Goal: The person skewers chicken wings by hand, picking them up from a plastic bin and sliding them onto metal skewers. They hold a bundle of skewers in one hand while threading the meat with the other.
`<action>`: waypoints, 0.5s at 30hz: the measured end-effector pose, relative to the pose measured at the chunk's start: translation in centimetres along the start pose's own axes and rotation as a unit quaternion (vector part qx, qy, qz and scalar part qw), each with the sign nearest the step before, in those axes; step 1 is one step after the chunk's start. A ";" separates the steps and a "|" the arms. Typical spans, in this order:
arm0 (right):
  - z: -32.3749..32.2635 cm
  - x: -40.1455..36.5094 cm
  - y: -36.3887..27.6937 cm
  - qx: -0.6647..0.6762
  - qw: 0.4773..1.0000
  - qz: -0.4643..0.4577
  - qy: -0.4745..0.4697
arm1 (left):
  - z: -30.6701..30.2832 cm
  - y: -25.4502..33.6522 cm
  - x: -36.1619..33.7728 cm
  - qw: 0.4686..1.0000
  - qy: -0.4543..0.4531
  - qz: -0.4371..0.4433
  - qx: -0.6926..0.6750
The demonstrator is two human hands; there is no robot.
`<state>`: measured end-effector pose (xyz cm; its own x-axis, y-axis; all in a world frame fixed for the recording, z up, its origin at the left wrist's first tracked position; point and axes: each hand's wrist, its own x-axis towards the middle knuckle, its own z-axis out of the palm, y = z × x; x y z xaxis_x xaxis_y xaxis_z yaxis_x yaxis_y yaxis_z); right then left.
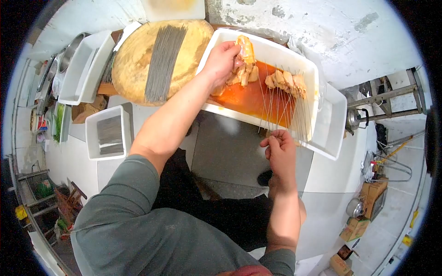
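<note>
My left hand [223,63] is closed on a marinated chicken piece [247,49], raised over the far left part of a white tub [309,64]. Beneath it more chicken pieces [246,75] lie in orange-red marinade [246,101]. At the tub's right end, a row of skewered chicken [286,83] rests with thin metal skewers [300,122] sticking out over the near rim. My right hand [281,146] is closed in a pinch just off that rim, at the near end of a thin skewer. Its fingertips partly hide the grip.
A round wooden chopping block [131,69] on the left carries a bundle of metal skewers [165,62]. Nearer stands a small white bin [94,138] with more skewers. Another white tub [332,119] sits against the right side. A metal rack [391,96] stands far right.
</note>
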<state>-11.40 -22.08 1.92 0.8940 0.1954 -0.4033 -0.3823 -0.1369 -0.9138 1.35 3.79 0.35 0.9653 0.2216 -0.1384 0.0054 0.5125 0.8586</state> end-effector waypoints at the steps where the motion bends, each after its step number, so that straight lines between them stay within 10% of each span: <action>1: 0.0 -0.1 -0.1 0.006 1.000 0.002 0.001 | 0.0 -0.1 0.1 1.000 0.010 0.001 -0.003; 15: -0.1 0.1 0.6 -0.071 0.997 -0.026 0.019 | -0.4 -0.2 0.2 1.000 -0.018 -0.007 -0.007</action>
<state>-11.54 -22.20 1.32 0.9208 0.1697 -0.3512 -0.3007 -0.2644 -0.9163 1.45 4.12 -0.03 0.9741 0.1833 -0.1325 0.0165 0.5264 0.8501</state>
